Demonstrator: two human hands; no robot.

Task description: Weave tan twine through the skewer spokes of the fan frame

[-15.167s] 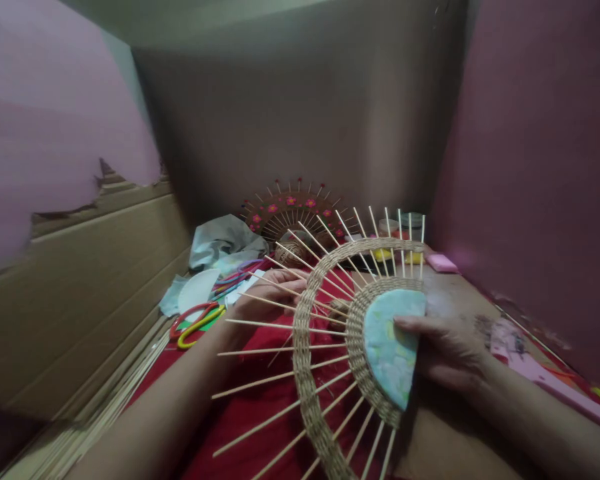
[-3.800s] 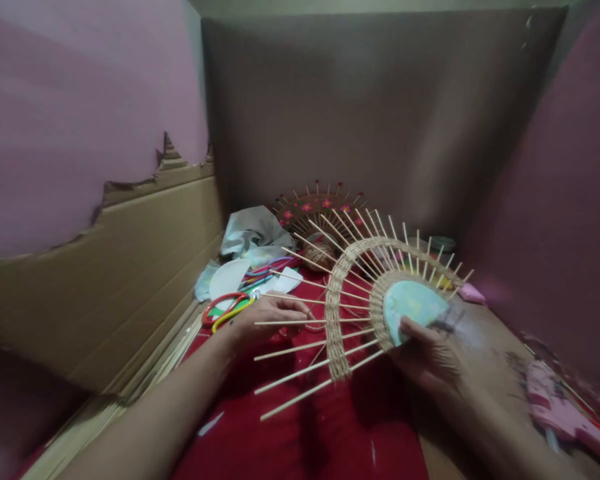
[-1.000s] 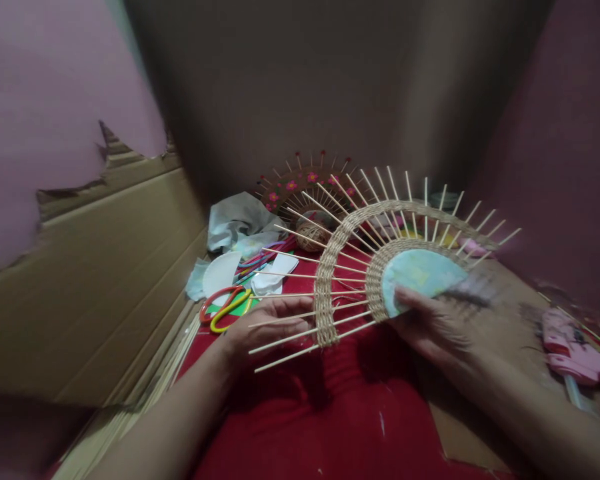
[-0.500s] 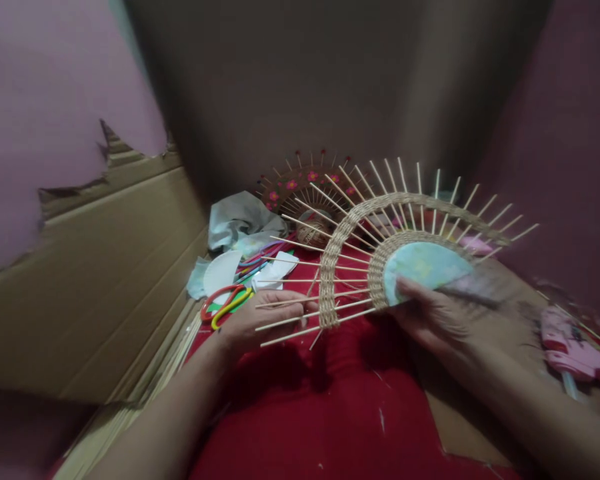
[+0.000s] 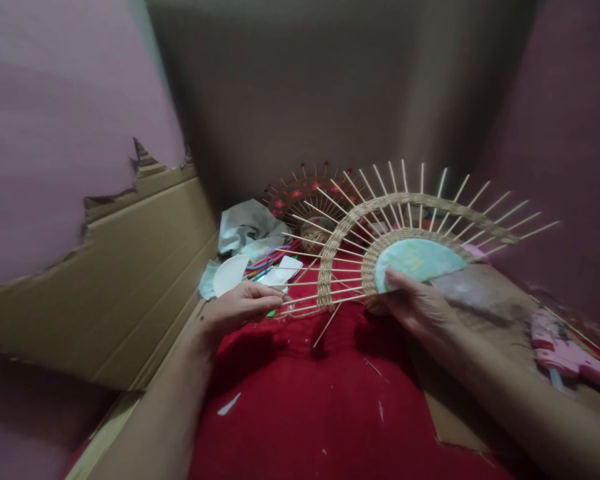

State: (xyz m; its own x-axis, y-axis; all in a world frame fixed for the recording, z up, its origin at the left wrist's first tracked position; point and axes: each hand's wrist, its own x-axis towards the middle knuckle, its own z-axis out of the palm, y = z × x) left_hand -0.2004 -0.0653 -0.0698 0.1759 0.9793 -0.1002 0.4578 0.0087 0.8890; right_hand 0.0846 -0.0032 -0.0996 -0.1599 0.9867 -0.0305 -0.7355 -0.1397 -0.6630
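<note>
My right hand (image 5: 420, 303) grips a half-round woven fan (image 5: 420, 257), its thumb pressed on the pale blue fabric half-circle and the fingers behind. Thin sticks radiate from the fan, crossed by an inner woven band and an outer twine band (image 5: 347, 223). At the fan's left end, my left hand (image 5: 243, 307) is closed in a pinch beside the lower stick tips. A thin strand of twine (image 5: 303, 316) runs from its fingertips to the lower end of the outer band. Another loose end hangs below that band.
A finished flowered fan (image 5: 296, 193) stands at the back, near a ball of twine (image 5: 314, 233) and grey cloth (image 5: 250, 223). Cardboard (image 5: 150, 280) leans on the left. A pink glue gun (image 5: 555, 347) lies right, on cardboard over red cloth (image 5: 300, 413).
My left hand has drawn left and slightly up, away from the outer band, with the strand now stretched along the fan's lower edge. My right hand keeps its grip. The view has shifted slightly.
</note>
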